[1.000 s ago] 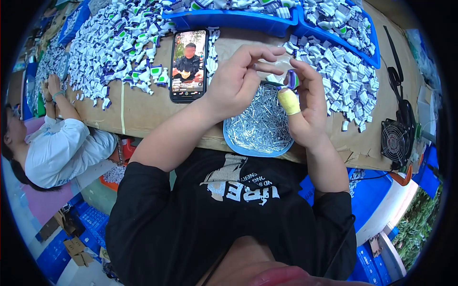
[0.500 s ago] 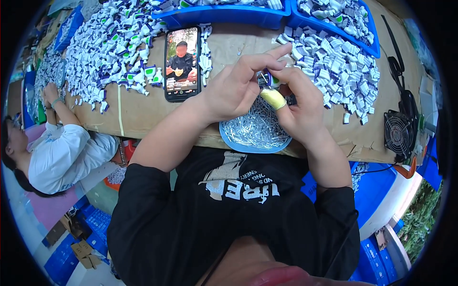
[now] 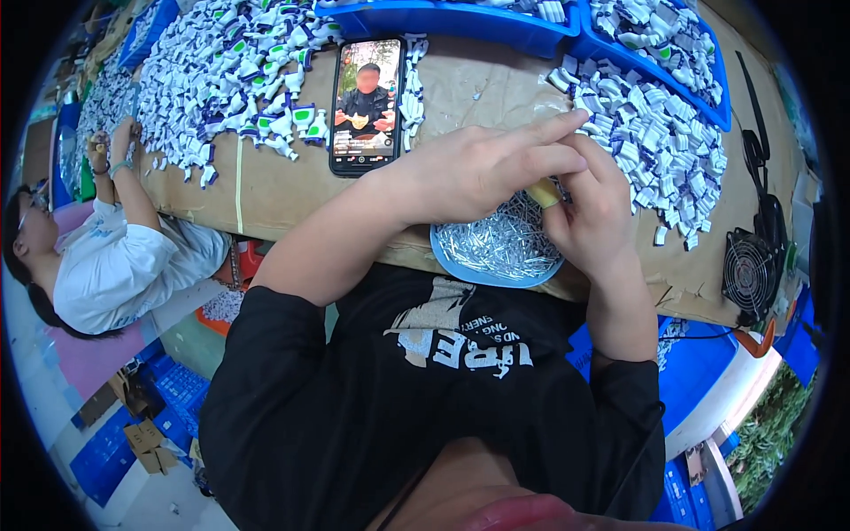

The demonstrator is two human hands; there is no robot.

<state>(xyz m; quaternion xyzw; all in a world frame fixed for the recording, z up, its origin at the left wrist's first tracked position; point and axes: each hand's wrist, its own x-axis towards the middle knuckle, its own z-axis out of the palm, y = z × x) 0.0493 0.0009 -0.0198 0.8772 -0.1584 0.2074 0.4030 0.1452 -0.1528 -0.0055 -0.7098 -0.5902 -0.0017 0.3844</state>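
Observation:
My left hand [image 3: 482, 173] lies across the fingers of my right hand [image 3: 600, 212], palm down, with two fingertips reaching past it. The fingers of my right hand are bent inward, and a yellow cover [image 3: 544, 192] wraps its thumb. Whatever is between the two hands is hidden behind my left hand. Just below them stands a light blue bowl [image 3: 496, 280] filled with thin silvery metal pins [image 3: 496, 246]. Beyond my right hand spreads a heap of small white and purple plastic pieces [image 3: 660, 146].
A phone [image 3: 366, 106] showing a video lies left of my hands. More white, purple and green pieces [image 3: 235, 80] cover the table's left. Blue bins [image 3: 460, 26] line the back. A small black fan [image 3: 748, 270] stands at right. Another person [image 3: 115, 274] sits at left.
My left hand has turned and moved right over my right hand, covering the white, purple and green piece seen between them before. The whole view has shifted slightly.

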